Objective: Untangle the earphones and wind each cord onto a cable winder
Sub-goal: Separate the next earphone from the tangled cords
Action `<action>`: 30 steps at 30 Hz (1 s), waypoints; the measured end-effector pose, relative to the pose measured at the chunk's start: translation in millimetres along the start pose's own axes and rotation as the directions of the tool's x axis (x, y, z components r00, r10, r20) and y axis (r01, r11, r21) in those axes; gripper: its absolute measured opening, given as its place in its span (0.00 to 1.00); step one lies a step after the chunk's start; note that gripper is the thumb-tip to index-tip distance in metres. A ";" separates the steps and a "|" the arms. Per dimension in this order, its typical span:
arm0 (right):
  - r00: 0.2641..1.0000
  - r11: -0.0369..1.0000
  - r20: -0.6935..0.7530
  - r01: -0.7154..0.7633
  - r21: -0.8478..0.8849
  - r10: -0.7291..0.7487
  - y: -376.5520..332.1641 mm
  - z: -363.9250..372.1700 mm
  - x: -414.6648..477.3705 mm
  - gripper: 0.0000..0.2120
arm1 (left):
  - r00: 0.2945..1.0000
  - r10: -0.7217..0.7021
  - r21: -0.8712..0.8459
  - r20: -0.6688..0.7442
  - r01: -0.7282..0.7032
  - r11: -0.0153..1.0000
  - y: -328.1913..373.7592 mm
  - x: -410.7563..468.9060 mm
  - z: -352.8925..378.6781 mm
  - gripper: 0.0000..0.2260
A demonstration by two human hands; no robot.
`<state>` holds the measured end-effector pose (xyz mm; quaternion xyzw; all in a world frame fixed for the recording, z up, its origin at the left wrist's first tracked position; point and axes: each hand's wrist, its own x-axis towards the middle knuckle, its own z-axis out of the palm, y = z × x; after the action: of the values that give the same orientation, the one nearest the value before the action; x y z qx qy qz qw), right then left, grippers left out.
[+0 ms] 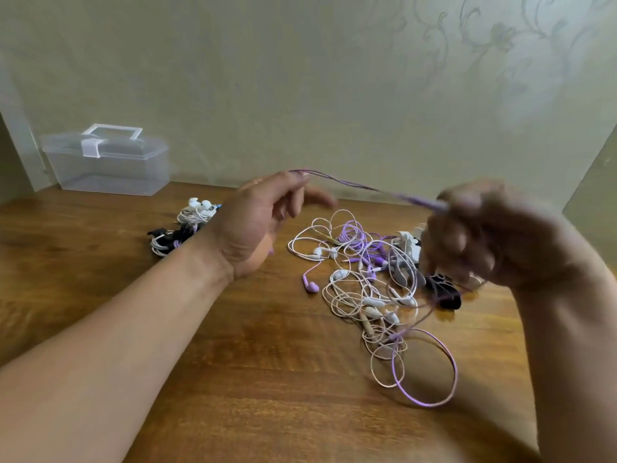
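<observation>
Step in hand, as we read it: drawing one earphone free of the heap and pulling it straight, ahead of winding. The purple cord (364,187) runs taut in the air between both hands, doubled into several strands. From the right hand it drops to the worktop (233,362), ending in a wide loose loop at the near edge of the tangle (360,282). That tangle of white, pinkish and purple earphones lies right of centre. The loose winders (405,259), pale and black, lie at its far right side. Left hand (263,225): raised, wrist bent back, thumb and forefinger pinching the cord's end, the other fingers loosely curled. Right hand (490,235): raised at about the same height and motion-blurred, fingers curled round the cord. We cannot tell whether it also holds a winder. Two or three wound sets (187,228) lie at the far left, so we judge the task partly done. A clear lidded box (110,165) stands against the wall. Next move, in our judgement, calls for clearing the purple loop from the pinkish cords it crosses, gently, then picking up a winder.
</observation>
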<state>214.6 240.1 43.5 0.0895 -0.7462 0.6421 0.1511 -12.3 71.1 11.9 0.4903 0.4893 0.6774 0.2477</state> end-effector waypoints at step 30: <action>0.937 0.851 -0.139 -0.350 -0.390 0.321 27.1 42.0 34.0 0.24 | 0.922 -0.241 0.448 0.303 0.085 0.890 9.3 -19.4 21.9 0.12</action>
<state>169.2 205.2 24.3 -0.0979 -0.8623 0.4908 0.0775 16.7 60.8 13.0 0.6016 0.6133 0.4320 0.2746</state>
